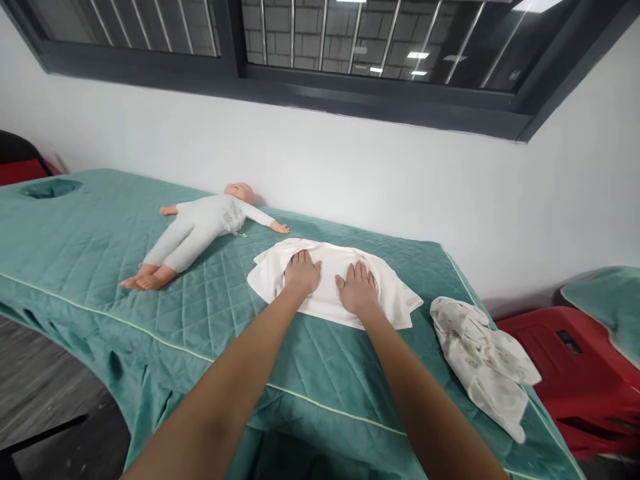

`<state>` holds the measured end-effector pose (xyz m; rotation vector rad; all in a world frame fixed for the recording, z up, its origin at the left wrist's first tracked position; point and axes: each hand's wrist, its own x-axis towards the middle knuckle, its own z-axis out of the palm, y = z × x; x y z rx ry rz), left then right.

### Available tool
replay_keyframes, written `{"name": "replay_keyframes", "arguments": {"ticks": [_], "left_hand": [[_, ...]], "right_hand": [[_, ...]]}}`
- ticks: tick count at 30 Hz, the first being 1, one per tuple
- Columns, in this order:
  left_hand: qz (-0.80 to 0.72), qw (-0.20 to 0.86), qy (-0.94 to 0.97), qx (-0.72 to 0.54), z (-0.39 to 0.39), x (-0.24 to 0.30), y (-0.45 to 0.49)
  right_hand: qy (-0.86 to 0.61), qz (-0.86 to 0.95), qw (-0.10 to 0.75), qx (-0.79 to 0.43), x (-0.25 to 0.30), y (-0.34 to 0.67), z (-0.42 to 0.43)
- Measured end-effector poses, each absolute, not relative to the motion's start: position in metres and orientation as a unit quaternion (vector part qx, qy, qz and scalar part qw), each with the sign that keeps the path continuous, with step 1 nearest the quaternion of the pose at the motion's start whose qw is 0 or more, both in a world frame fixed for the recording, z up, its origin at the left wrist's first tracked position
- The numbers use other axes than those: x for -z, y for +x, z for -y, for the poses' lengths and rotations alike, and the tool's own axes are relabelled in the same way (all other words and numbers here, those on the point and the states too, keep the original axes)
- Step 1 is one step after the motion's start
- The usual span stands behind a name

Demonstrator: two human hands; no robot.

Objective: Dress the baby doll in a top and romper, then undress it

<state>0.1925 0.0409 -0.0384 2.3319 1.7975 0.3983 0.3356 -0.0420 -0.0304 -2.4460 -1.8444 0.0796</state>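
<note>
A white cloth garment [327,280] is spread on the green quilted bed cover [220,320] in front of me. My left hand [303,272] lies flat on its left part, palm down. On its right part rests my right hand [358,288], palm down with the fingers spread. Both hands touch the fabric and grip nothing. Left of the garment, a baby doll [200,227] in a white bodysuit lies on its back, arms stretched out. A crumpled white printed cloth [483,360] sits to the right, near the bed's end.
A white wall [350,173] with a dark-framed, barred window [375,87] runs behind the bed. The cover has a face hole [50,189] at the far left. Beside the bed's right end stands a red plastic chair or stool [575,373], with green fabric [607,303] over it.
</note>
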Motion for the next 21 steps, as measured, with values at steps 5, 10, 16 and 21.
{"name": "replay_keyframes", "arguments": {"ticks": [5, 10, 16, 21], "left_hand": [[-0.582, 0.076, 0.801, -0.116, -0.026, 0.038, 0.183], [-0.557, 0.062, 0.821, -0.108, -0.011, 0.037, 0.173], [-0.506, 0.051, 0.849, -0.146, 0.011, 0.035, 0.152], [-0.358, 0.04, 0.902, -0.239, 0.037, 0.029, 0.114]], "right_hand": [[-0.769, 0.639, 0.019, -0.032, 0.029, 0.331, 0.06], [-0.754, 0.655, 0.032, -0.029, 0.029, 0.324, 0.085], [-0.729, 0.681, 0.07, -0.004, 0.03, 0.318, 0.117], [-0.69, 0.711, 0.135, 0.005, 0.034, 0.322, 0.152]]}}
